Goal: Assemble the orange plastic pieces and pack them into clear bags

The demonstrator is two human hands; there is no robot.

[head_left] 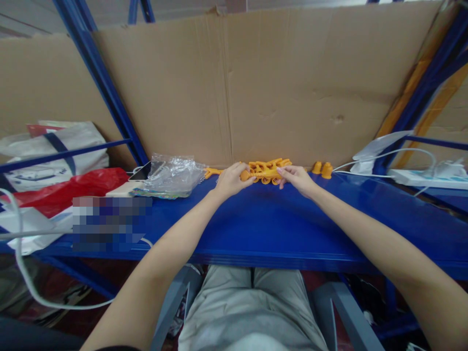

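At the back of the blue table, both my hands are on orange-yellow plastic pieces. My left hand [233, 181] is closed, thumb and fingers around the round end [245, 175] of one plastic piece. My right hand [297, 178] pinches at the right end of what looks like the same piece, though its full outline is unclear. Just behind lies an openwork plastic piece [272, 165], and small ring-shaped parts [266, 181] show below. A forked plastic piece [212, 172] sticks out left of my left hand. Two small orange-yellow parts [322, 169] stand right of my right hand.
A cardboard sheet [285, 87] walls off the rear of the blue table [256, 229]. Clear plastic bags [171, 175], a red bag [80, 190] and a white bag [87, 146] lie left. White cables run near a power strip [427, 179] at right. Blue posts [106, 87] flank the table.
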